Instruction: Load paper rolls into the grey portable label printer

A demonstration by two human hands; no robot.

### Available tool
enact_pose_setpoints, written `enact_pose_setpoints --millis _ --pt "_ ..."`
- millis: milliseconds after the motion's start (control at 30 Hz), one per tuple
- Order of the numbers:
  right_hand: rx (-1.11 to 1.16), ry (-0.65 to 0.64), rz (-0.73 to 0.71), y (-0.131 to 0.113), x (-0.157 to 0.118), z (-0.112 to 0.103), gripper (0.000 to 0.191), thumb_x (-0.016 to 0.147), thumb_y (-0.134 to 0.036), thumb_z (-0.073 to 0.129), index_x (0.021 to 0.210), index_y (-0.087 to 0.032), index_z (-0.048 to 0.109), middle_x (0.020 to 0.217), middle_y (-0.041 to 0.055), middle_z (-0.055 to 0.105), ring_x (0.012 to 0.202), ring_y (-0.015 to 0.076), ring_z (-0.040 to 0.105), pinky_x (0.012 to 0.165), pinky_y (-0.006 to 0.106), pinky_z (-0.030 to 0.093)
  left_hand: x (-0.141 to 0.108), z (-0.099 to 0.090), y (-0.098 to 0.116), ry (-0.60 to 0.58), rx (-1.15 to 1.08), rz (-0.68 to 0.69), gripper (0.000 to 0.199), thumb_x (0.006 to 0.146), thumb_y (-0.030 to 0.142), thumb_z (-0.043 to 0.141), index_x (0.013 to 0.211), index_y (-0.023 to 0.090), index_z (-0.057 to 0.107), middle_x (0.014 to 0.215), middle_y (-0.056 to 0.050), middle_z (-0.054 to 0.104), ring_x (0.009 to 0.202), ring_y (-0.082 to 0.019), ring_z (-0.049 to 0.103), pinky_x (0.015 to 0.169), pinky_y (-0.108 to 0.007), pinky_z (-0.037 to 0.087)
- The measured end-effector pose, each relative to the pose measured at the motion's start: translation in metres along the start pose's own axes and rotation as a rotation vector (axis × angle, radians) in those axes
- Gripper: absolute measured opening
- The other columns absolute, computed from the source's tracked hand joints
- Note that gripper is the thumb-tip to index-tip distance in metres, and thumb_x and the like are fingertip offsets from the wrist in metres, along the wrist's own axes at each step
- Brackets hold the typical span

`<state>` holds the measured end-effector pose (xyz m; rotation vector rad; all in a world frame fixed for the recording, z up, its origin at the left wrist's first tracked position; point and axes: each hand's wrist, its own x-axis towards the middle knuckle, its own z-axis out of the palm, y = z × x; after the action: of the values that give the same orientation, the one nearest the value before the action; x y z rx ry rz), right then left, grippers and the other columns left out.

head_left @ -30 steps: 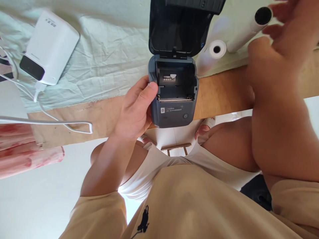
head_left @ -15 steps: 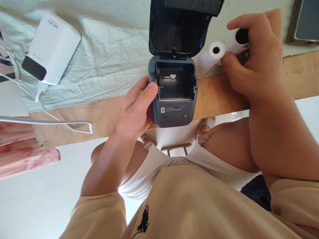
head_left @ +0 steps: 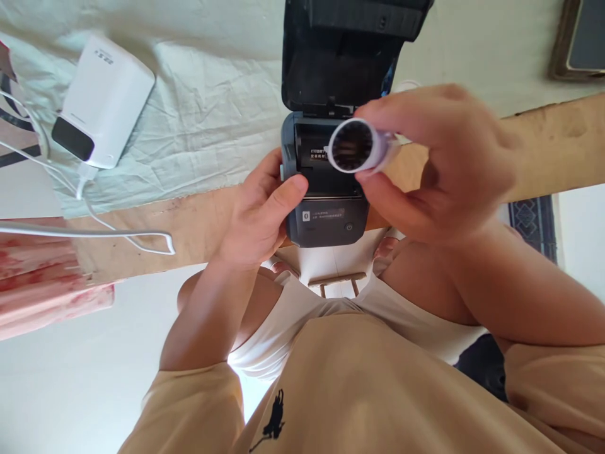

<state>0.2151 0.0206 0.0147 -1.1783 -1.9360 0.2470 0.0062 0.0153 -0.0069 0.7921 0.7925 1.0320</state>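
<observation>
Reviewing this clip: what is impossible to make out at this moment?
All in the head view:
Left hand's fingertips, thumb aside: hidden by the printer.
Right part of the bay: covered by the held roll and right hand.
White rim: mostly hidden by that hand.
Lid: cut off by the top edge.
Brown frame: cut off by the right edge.
Printer's small text: too small, blurred.

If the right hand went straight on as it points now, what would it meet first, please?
Probably the open printer; the white roll in the right hand overlaps it here, though depth is unclear.
</observation>
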Motion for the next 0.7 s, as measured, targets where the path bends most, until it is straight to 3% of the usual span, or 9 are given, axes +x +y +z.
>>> enact_pose_setpoints --millis 100,333,500,600,700 --pt "-0.071 0.016 -0.125 -0.005 -0.002 0.009 0.027 0.091 -0.018 0.062 0.117 -0.027 0.064 0.113 -0.0034 0.079 0.094 0.0165 0.076 0.081 0.033 0.056 0.0 -0.002 -0.001 -0.018 0.041 -0.016 0.026 0.092 0.038 0.079 0.109 0.018 0.077 0.083 -0.001 0.071 0.066 -0.011 0.069 0.054 -0.019 0.057" --pt "-0.085 0.069 -0.143 -0.001 -0.001 0.013 0.014 0.093 -0.013 0.057 0.095 -0.026 0.063 0.103 -0.0043 0.08 0.093 0.0186 0.078 0.079 0.038 0.049 -0.001 0.0 0.0 -0.033 0.066 -0.008 0.022 0.094 0.035 0.074 0.11 0.02 0.077 0.083 -0.001 0.071 0.063 -0.012 0.066 0.05 -0.021 0.055" --pt "-0.137 0.14 -0.307 -0.003 -0.009 0.017 0.007 0.09 -0.02 0.064 0.094 -0.026 0.066 0.09 -0.0048 0.077 0.088 0.0199 0.075 0.074 0.04 0.043 0.0 -0.001 -0.003 -0.035 0.029 0.052 0.021 0.097 0.036 0.072 0.107 0.019 0.076 0.091 -0.001 0.074 0.077 -0.012 0.07 0.066 -0.02 0.06" --pt "-0.105 0.104 -0.373 -0.004 -0.014 0.021 0.009 0.093 -0.034 0.065 0.09 -0.025 0.066 0.08 -0.0041 0.074 0.084 0.019 0.072 0.073 0.04 0.042 0.0 -0.006 -0.007 -0.102 0.043 0.078 0.041 0.091 0.037 0.077 0.129 0.027 0.067 0.109 -0.002 0.076 0.094 -0.018 0.074 0.076 -0.027 0.061" --pt "-0.028 0.052 -0.368 -0.003 -0.014 0.017 0.017 0.096 -0.042 0.06 0.094 -0.026 0.066 0.082 -0.003 0.075 0.083 0.0195 0.071 0.074 0.042 0.045 -0.001 -0.009 -0.008 -0.055 0.127 0.031 0.071 0.082 0.026 0.083 0.146 0.033 0.054 0.116 -0.001 0.075 0.101 -0.021 0.075 0.081 -0.029 0.061"
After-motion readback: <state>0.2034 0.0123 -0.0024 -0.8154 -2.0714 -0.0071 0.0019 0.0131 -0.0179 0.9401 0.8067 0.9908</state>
